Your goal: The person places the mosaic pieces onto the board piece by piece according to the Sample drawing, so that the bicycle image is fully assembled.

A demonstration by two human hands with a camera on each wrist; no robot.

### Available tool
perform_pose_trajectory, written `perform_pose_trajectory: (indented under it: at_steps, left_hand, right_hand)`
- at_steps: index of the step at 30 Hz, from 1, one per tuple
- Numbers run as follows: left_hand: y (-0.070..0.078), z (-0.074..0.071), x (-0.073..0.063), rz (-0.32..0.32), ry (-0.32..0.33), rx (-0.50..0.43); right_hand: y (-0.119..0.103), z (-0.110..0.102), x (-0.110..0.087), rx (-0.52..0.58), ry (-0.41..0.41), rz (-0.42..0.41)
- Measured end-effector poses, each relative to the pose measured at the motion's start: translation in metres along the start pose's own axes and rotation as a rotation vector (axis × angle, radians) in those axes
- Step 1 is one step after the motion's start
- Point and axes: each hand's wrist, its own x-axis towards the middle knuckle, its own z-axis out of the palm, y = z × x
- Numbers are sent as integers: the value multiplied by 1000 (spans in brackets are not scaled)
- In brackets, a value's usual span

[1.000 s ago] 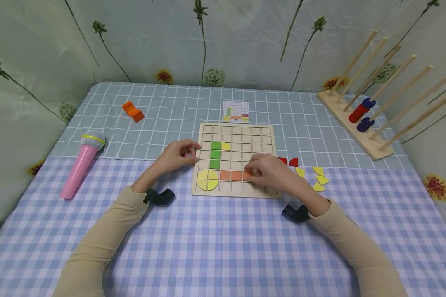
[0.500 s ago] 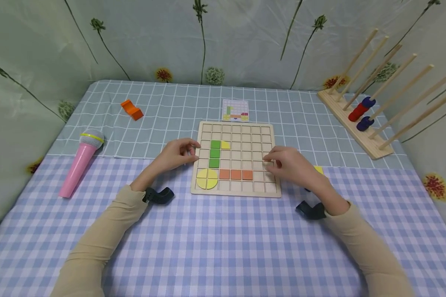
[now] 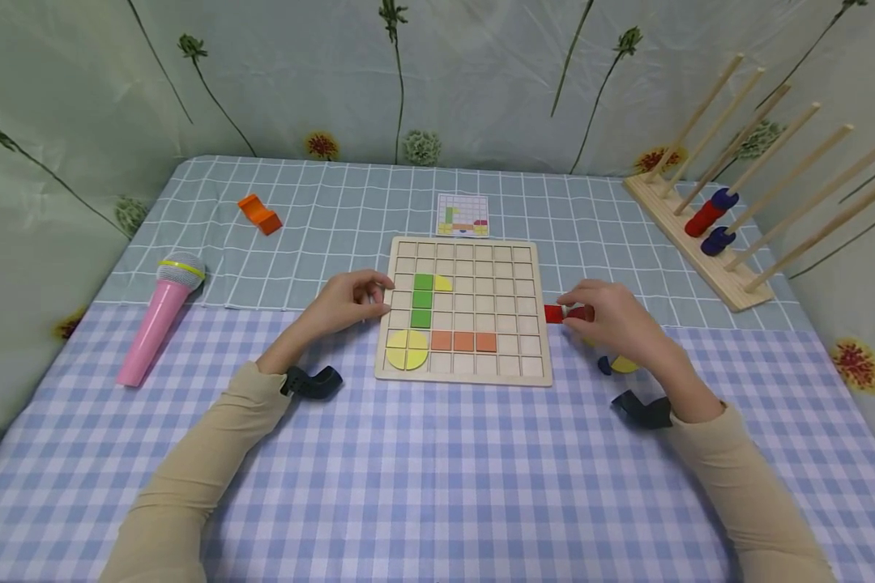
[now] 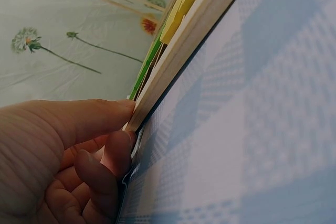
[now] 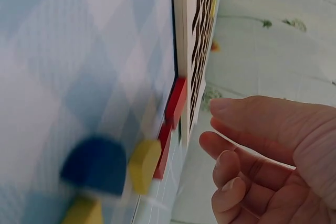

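Note:
A wooden grid board (image 3: 474,251) lies on the table, bearing green squares (image 3: 422,300), orange squares (image 3: 463,342), a yellow circle of quarter pieces (image 3: 407,350) and a single yellow piece (image 3: 443,282). My left hand (image 3: 346,306) pinches the board's left edge; in the left wrist view its thumb (image 4: 100,116) lies against the rim. Right of the board, my right hand (image 3: 612,316) hovers over red pieces (image 3: 553,313), thumb and fingers apart around nothing. The right wrist view shows it clear of the red pieces, with a dark blue piece (image 5: 97,166) and yellow pieces (image 5: 144,166) nearby.
Behind the board lies a small pattern card (image 3: 463,214). A pegged wooden stand (image 3: 693,243) with red and blue beads is at the back right. At the left are a pink toy microphone (image 3: 162,316) and an orange curved block (image 3: 259,214).
My right hand has left the third orange square on the board and moved right to the loose red pieces. My left hand stays at the board's left edge.

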Motion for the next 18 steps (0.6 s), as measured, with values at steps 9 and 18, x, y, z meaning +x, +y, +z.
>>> perform_pose_trajectory:
  at_steps: [9, 18]
  left_hand:
    - [1, 0, -1, 10, 3, -1]
    - [1, 0, 0, -4, 0, -2]
  right_hand:
    - [15, -6, 2, -19, -59, 70]
    - [19, -4, 3, -10, -76, 98]
